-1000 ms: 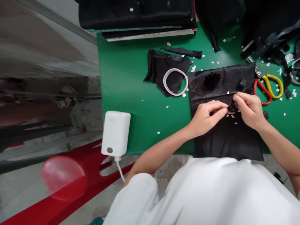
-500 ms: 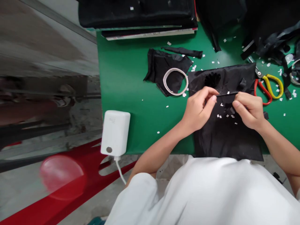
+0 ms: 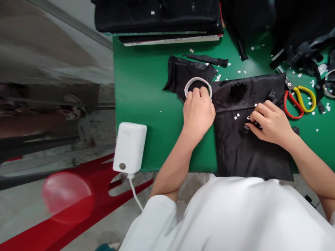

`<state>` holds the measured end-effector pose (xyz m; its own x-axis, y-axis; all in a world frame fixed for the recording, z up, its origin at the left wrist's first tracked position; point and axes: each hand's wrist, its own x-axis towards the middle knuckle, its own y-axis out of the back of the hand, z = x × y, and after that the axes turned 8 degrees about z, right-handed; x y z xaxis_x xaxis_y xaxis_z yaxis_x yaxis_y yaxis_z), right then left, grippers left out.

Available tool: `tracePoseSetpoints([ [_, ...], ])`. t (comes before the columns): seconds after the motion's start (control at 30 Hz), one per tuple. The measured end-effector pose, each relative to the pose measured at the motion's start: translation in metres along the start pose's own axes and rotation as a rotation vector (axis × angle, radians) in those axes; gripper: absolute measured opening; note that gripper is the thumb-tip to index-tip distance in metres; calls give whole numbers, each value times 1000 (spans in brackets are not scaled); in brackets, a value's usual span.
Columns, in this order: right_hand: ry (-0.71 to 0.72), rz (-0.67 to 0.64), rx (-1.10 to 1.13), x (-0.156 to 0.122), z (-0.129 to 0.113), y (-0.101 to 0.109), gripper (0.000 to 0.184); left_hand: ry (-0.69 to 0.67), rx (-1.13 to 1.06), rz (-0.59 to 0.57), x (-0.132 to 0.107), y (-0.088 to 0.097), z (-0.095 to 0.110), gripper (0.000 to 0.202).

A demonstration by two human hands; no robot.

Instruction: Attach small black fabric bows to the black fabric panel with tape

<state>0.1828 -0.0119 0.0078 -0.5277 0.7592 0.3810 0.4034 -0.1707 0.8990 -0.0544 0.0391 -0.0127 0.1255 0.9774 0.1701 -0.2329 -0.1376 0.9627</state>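
Observation:
A black sheet (image 3: 251,153) lies flat on the green table (image 3: 141,83) in front of me. My right hand (image 3: 270,122) rests on it, fingers curled around a small folded black piece (image 3: 244,129). My left hand (image 3: 198,109) is over the white tape ring (image 3: 195,81), fingers bent on its near edge; I cannot see whether they grip it. The ring lies on a crumpled black scrap (image 3: 183,75). A black paper rosette (image 3: 238,90) sits near the sheet's top edge.
Red and yellow scissors (image 3: 299,99) lie right of the sheet. A white power adapter (image 3: 130,147) with a cable sits at the table's near left corner. Black stacks (image 3: 157,15) fill the far edge, black scraps (image 3: 309,45) the far right. White paper bits are scattered about.
My left hand has let go of the black strip and moved left to the tape ring. My right hand stays on the sheet, now holding the small black piece lower.

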Motion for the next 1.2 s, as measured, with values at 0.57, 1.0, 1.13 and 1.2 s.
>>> tracePoseSetpoints([
  [0.57, -884, -221, -531, -13, 56, 37, 43, -41, -443, 437, 5, 9, -11, 15],
  [1.0, -1011, -289, -500, -12, 56, 38, 52, 49, -756, 382, -8, 28, 21, 24],
  [1.13, -1043, -165, -527, -11, 61, 35, 39, 35, -781, 373, -11, 27, 23, 29],
  [1.2, -1018, -55, -567, -10, 64, 36, 24, 24, -807, 361, -13, 29, 25, 27],
])
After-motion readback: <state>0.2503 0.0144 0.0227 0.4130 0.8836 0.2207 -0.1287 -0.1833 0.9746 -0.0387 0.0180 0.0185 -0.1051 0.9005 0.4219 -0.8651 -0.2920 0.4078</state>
